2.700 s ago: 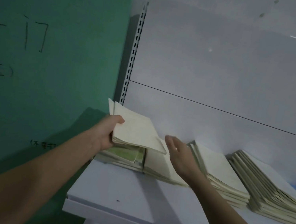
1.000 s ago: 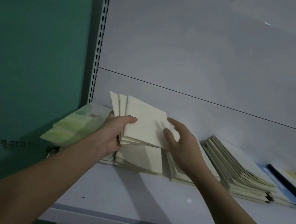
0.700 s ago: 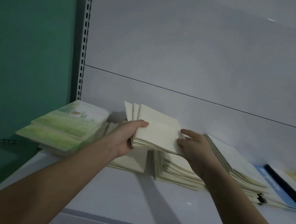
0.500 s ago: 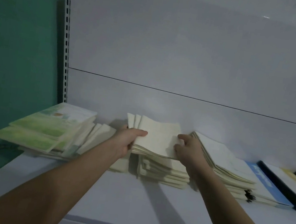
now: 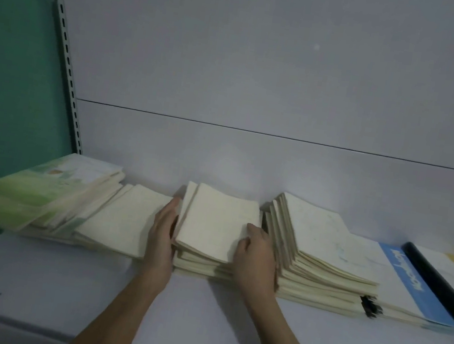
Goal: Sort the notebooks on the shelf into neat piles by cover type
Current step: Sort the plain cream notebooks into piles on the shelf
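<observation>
A pile of cream-covered notebooks point(image 5: 216, 223) lies at the middle back of the white shelf point(image 5: 197, 320). My left hand point(image 5: 162, 236) presses flat, fingers straight, against the pile's left side. My right hand point(image 5: 255, 257) rests against its right side, with the thumb over the top notebook's edge. Left of it sits a lower cream pile point(image 5: 125, 215), then a slumped pile of green-covered notebooks point(image 5: 36, 196). To the right stands a taller, fanned cream pile point(image 5: 318, 244).
Blue-and-white notebooks point(image 5: 409, 281) and a black-spined one point(image 5: 438, 286) lie at the far right. A slotted metal upright point(image 5: 66, 56) runs up the back left beside a green wall point(image 5: 10, 57). The grey back panel rises right behind the piles.
The cream notebooks my hands carried now lie on the middle pile. My left hand has let go and lies flat at the pile's side. The view has shifted right.
</observation>
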